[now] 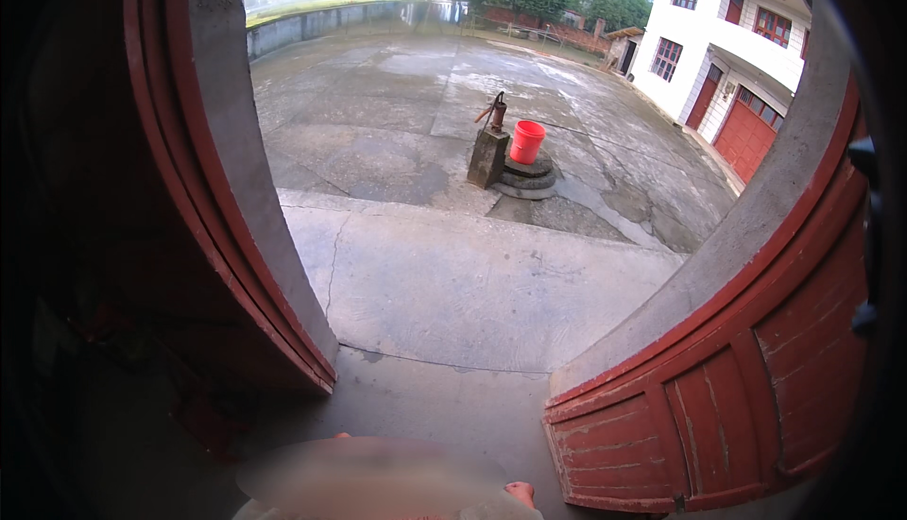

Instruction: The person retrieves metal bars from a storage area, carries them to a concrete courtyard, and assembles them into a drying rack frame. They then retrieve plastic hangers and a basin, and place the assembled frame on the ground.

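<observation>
Low in the view, just inside the doorway, part of my right hand (520, 492) shows beside the foot of the red wooden door (713, 416). Its fingers are too little seen to tell whether they hold anything. A small skin-coloured bit, perhaps my left hand (342, 436), peeks out above a blurred patch at the lower edge. Outside, a red bucket (526, 143) stands upright on a round stepped concrete base. Next to it, an iron hand pump (497, 116) is mounted on a square concrete block (487, 159). Both hands are far from the bucket and pump.
A red door frame (222, 237) bounds the opening on the left. Past the threshold lie a pale concrete step (453, 284) and a cracked, damp yard (378, 104). A white two-storey house (699, 29) stands at the right; a low wall (321, 24) runs along the far left.
</observation>
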`<act>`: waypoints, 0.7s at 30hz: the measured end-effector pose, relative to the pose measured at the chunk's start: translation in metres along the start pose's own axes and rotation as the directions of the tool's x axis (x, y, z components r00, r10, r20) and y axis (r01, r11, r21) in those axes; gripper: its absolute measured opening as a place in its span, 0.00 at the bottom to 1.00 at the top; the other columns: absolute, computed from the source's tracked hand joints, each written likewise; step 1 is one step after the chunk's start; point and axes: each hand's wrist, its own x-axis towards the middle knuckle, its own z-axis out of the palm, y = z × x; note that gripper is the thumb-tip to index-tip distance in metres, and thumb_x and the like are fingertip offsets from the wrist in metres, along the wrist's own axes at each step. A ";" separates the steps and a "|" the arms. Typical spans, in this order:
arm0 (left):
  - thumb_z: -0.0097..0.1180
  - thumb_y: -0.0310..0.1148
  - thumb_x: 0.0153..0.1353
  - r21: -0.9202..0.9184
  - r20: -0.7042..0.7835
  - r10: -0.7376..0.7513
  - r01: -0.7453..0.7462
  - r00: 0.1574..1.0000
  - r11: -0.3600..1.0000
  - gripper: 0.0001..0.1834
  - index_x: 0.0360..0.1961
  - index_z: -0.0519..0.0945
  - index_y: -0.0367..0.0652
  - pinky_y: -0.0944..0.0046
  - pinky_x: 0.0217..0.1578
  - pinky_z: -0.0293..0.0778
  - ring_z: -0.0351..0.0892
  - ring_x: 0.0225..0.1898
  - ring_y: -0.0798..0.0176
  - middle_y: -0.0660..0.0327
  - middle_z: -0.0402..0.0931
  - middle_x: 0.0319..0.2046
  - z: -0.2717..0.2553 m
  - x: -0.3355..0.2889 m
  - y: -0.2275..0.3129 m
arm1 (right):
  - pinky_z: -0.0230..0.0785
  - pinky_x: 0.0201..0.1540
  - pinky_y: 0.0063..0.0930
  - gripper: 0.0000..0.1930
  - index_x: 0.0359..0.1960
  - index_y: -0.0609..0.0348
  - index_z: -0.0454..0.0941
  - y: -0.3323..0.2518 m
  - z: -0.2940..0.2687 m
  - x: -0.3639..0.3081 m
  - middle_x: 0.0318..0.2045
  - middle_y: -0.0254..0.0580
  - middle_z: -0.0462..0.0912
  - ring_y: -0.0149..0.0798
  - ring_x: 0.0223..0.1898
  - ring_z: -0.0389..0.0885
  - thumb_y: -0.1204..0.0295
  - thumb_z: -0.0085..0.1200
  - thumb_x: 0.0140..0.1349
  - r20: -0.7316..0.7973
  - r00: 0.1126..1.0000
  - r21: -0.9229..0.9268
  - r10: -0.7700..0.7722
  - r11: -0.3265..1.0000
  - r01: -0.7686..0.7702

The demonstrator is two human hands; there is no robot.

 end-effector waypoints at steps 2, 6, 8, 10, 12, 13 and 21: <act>0.53 0.46 0.62 -0.036 0.019 0.009 -0.008 1.000 0.999 0.21 0.38 0.82 0.35 0.58 0.38 0.73 0.78 0.35 0.60 0.55 0.82 0.35 0.000 0.000 -0.001 | 0.74 0.36 0.31 0.11 0.27 0.56 0.85 -0.006 -0.004 -0.005 0.22 0.41 0.84 0.36 0.27 0.82 0.63 0.60 0.46 -0.028 1.000 -0.051 -0.005 0.999 0.003; 0.54 0.45 0.62 -0.026 0.026 -0.006 0.007 1.000 1.000 0.20 0.37 0.82 0.35 0.58 0.36 0.72 0.77 0.33 0.60 0.56 0.82 0.34 -0.001 -0.001 -0.001 | 0.73 0.36 0.31 0.11 0.25 0.56 0.85 -0.007 -0.004 -0.008 0.22 0.41 0.84 0.37 0.27 0.82 0.63 0.60 0.45 -0.052 0.999 0.048 -0.010 0.999 0.012; 0.54 0.45 0.62 -0.069 0.025 -0.010 0.011 1.000 0.998 0.20 0.37 0.83 0.35 0.58 0.36 0.72 0.77 0.33 0.61 0.56 0.82 0.34 -0.001 -0.004 0.001 | 0.73 0.36 0.31 0.11 0.24 0.56 0.85 0.000 0.002 -0.002 0.22 0.41 0.84 0.37 0.27 0.82 0.63 0.60 0.45 -0.077 0.997 0.147 -0.010 0.989 0.021; 0.53 0.46 0.62 -0.058 0.028 -0.025 0.026 0.999 0.998 0.21 0.37 0.83 0.36 0.58 0.38 0.72 0.78 0.35 0.59 0.56 0.82 0.35 -0.001 -0.008 0.004 | 0.73 0.37 0.33 0.12 0.24 0.57 0.84 0.011 0.012 0.007 0.22 0.44 0.83 0.40 0.27 0.83 0.62 0.58 0.46 -0.125 0.992 0.093 -0.027 0.995 0.039; 0.52 0.47 0.62 -0.012 0.010 -0.017 0.017 1.000 1.000 0.22 0.38 0.83 0.36 0.57 0.40 0.72 0.78 0.36 0.57 0.55 0.82 0.36 -0.002 -0.014 0.008 | 0.73 0.38 0.35 0.12 0.24 0.58 0.84 0.023 0.021 0.019 0.23 0.47 0.83 0.44 0.29 0.83 0.62 0.56 0.46 -0.163 0.984 -0.013 -0.075 0.997 0.074; 0.52 0.47 0.62 0.030 -0.007 0.001 -0.001 1.000 1.000 0.22 0.39 0.82 0.37 0.57 0.41 0.72 0.79 0.38 0.56 0.54 0.82 0.37 -0.003 -0.018 0.010 | 0.73 0.38 0.36 0.13 0.25 0.59 0.83 0.028 0.024 0.024 0.24 0.49 0.83 0.46 0.29 0.83 0.62 0.55 0.47 -0.174 0.978 -0.091 -0.113 0.991 0.098; 0.51 0.47 0.63 0.041 0.001 -0.007 0.007 1.000 0.999 0.22 0.40 0.82 0.37 0.55 0.44 0.71 0.78 0.41 0.55 0.54 0.81 0.40 -0.009 -0.038 0.025 | 0.73 0.40 0.38 0.13 0.26 0.58 0.83 0.039 0.027 0.033 0.27 0.51 0.82 0.50 0.33 0.83 0.62 0.53 0.49 -0.171 0.970 -0.137 -0.175 0.979 0.152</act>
